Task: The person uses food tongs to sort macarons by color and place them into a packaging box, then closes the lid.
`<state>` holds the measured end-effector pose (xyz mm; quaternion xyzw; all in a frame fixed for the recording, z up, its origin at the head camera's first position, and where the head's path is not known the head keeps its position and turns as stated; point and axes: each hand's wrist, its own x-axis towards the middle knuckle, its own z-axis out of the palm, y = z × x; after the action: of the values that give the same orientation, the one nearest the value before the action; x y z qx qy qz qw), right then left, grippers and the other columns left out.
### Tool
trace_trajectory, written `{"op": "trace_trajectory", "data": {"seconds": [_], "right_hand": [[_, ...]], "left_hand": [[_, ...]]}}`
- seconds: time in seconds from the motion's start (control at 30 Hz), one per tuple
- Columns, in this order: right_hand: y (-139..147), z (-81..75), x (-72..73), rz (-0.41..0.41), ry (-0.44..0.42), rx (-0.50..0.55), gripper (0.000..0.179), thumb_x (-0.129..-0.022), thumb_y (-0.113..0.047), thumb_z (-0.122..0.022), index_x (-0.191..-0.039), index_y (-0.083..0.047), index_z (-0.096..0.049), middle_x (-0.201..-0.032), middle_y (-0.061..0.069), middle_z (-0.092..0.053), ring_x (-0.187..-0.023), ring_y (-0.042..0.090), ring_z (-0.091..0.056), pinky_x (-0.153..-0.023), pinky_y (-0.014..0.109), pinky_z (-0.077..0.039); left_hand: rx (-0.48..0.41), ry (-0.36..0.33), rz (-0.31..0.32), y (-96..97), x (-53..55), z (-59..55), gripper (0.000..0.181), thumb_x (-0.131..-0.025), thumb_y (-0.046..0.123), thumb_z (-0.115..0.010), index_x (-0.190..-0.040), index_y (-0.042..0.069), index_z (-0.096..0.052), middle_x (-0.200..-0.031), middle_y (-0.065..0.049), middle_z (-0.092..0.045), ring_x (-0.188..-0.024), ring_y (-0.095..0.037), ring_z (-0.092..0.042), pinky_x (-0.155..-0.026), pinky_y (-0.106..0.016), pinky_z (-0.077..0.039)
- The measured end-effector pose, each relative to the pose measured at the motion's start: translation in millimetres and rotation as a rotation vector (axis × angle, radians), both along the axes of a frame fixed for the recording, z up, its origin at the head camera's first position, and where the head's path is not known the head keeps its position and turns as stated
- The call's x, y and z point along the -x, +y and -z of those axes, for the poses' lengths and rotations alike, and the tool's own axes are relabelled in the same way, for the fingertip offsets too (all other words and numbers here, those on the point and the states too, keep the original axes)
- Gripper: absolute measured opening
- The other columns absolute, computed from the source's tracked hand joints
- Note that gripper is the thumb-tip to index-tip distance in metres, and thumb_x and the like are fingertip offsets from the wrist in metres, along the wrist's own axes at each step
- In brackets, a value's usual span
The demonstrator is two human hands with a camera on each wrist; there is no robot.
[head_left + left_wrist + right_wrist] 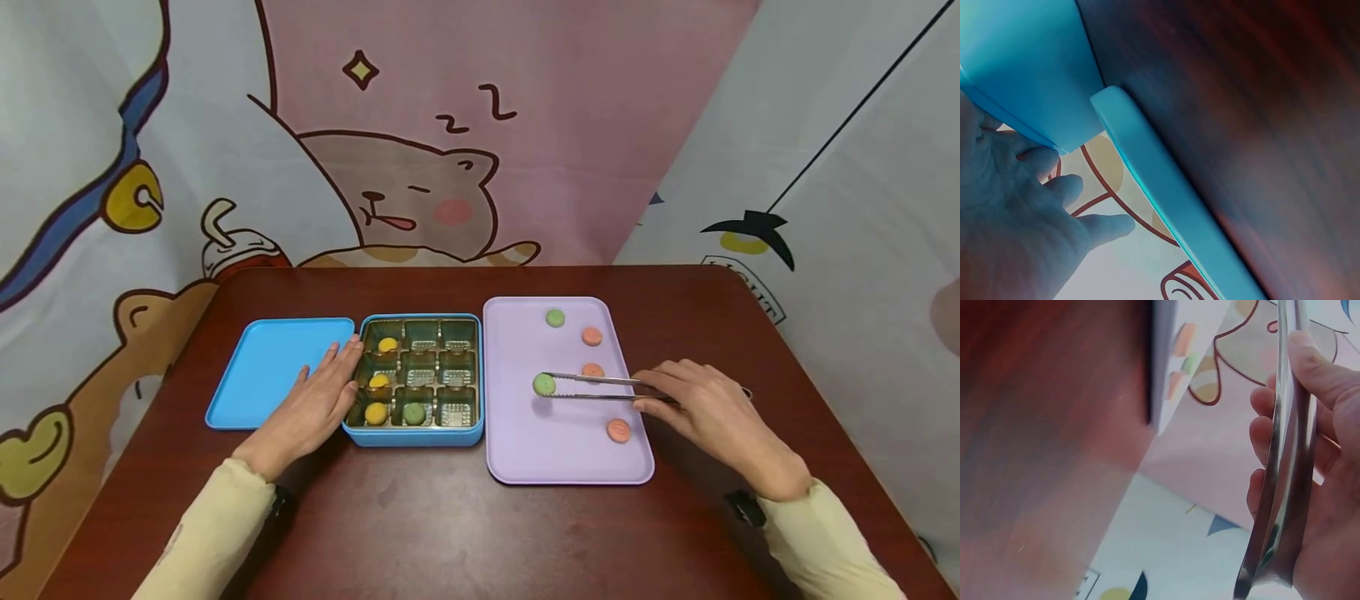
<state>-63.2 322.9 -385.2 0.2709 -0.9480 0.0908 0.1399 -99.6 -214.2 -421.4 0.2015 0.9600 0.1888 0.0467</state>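
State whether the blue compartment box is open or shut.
Open: the blue compartment box shows its nine compartments uncovered, and the matching blue lid lies beside it.

A reddish-brown worktop (585, 542), on which light (450, 550) is reflected, is backed by a cloth (600, 108) printed with cartoon animals (427, 196).

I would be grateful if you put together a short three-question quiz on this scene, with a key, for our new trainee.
1. How many yellow pieces lie in the gold insert?
2. True or false: the blue lid lies beside the blue box, not on it.
3. What colour is the round piece at the tips of the metal tongs in the right hand: A) yellow, B) green, or C) orange?

Key: 1. Three. 2. True. 3. B.
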Motion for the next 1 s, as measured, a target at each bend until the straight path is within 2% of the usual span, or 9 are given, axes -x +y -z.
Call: {"op": "trace_trajectory", "data": {"seconds": [0.13,0.23,0.37,0.47,0.57,0.67,0.73,0.83,1.0], "right_hand": [[-11.5,-4.9,4.8,-0.032,0.020,0.027,0.038,-0.081,-0.028,-0.088,-0.115,-0.014,-0.078,-0.098,-0.003,-0.073,-0.084,0.016,-0.062,-0.067,0.040,-0.049],[-19.7,-8.3,9.0,-0.048,0.028,0.041,0.036,-0.087,-0.037,-0.082,-0.114,-0.014,-0.078,-0.097,-0.004,-0.072,-0.083,0.014,-0.060,-0.067,0.039,-0.049],[-30.2,-12.3,13.9,-0.067,0.043,0.053,0.051,-0.097,-0.058,-0.063,-0.114,-0.013,-0.078,-0.093,-0.005,-0.070,-0.079,0.013,-0.056,-0.066,0.037,-0.049],[-38.0,-15.0,16.8,-0.079,0.041,0.060,0.059,-0.098,-0.064,-0.053,-0.114,-0.013,-0.078,-0.093,-0.004,-0.070,-0.077,0.013,-0.056,-0.066,0.037,-0.048],[-46.1,-17.9,19.9,-0.083,0.034,0.060,0.051,-0.096,-0.058,-0.063,-0.113,-0.013,-0.079,-0.098,-0.001,-0.073,-0.081,0.015,-0.059,-0.068,0.038,-0.050],[-54.0,-20.1,23.1,-0.086,0.025,0.059,0.037,-0.090,-0.044,-0.078,-0.111,-0.014,-0.079,-0.104,-0.001,-0.075,-0.086,0.017,-0.062,-0.070,0.039,-0.050],[-58.9,-21.3,25.1,-0.096,0.020,0.062,0.033,-0.087,-0.037,-0.082,-0.111,-0.015,-0.078,-0.108,-0.001,-0.075,-0.089,0.018,-0.064,-0.070,0.039,-0.049],[-65.7,-22.3,28.5,-0.110,0.010,0.065,0.040,-0.093,-0.049,-0.073,-0.114,-0.016,-0.077,-0.116,0.002,-0.074,-0.095,0.021,-0.066,-0.072,0.041,-0.050],[-78.1,-24.7,35.4,-0.137,0.009,0.062,0.045,-0.095,-0.051,-0.069,-0.117,-0.013,-0.077,-0.106,0.000,-0.073,-0.089,0.018,-0.064,-0.070,0.038,-0.049]], "left_hand": [[0.007,-0.007,-0.006,0.9,0.4,0.2,0.063,-0.114,0.034,-0.037,-0.167,0.010,-0.014,-0.173,-0.007,-0.010,-0.158,-0.039,-0.010,-0.116,-0.075,-0.012],[0.006,-0.005,-0.007,1.2,1.0,0.2,0.062,-0.114,0.033,-0.036,-0.167,0.010,-0.014,-0.173,-0.008,-0.010,-0.158,-0.039,-0.010,-0.116,-0.075,-0.012],[0.004,-0.002,-0.004,0.9,1.1,-0.7,0.062,-0.114,0.033,-0.036,-0.167,0.009,-0.014,-0.173,-0.008,-0.010,-0.158,-0.039,-0.011,-0.115,-0.076,-0.013],[0.006,-0.003,0.000,0.6,0.3,-1.0,0.062,-0.114,0.033,-0.036,-0.167,0.009,-0.015,-0.173,-0.008,-0.010,-0.158,-0.039,-0.011,-0.115,-0.075,-0.013],[0.007,-0.001,0.003,0.3,-0.3,-0.9,0.062,-0.114,0.033,-0.036,-0.167,0.009,-0.015,-0.173,-0.008,-0.010,-0.158,-0.040,-0.011,-0.115,-0.076,-0.013],[0.006,0.001,0.003,0.2,-0.7,-1.0,0.062,-0.114,0.033,-0.036,-0.167,0.009,-0.015,-0.173,-0.008,-0.010,-0.158,-0.040,-0.011,-0.115,-0.076,-0.013],[0.006,-0.002,0.001,0.2,-0.9,-0.8,0.062,-0.114,0.033,-0.036,-0.167,0.009,-0.015,-0.173,-0.008,-0.010,-0.158,-0.040,-0.010,-0.115,-0.076,-0.012],[0.006,-0.003,-0.003,0.5,-1.0,-0.7,0.063,-0.114,0.033,-0.037,-0.167,0.009,-0.015,-0.173,-0.009,-0.011,-0.158,-0.040,-0.010,-0.115,-0.076,-0.012],[0.007,0.002,-0.003,0.8,-0.5,-0.3,0.062,-0.114,0.033,-0.037,-0.167,0.009,-0.015,-0.173,-0.009,-0.011,-0.158,-0.039,-0.011,-0.115,-0.076,-0.013]]}}
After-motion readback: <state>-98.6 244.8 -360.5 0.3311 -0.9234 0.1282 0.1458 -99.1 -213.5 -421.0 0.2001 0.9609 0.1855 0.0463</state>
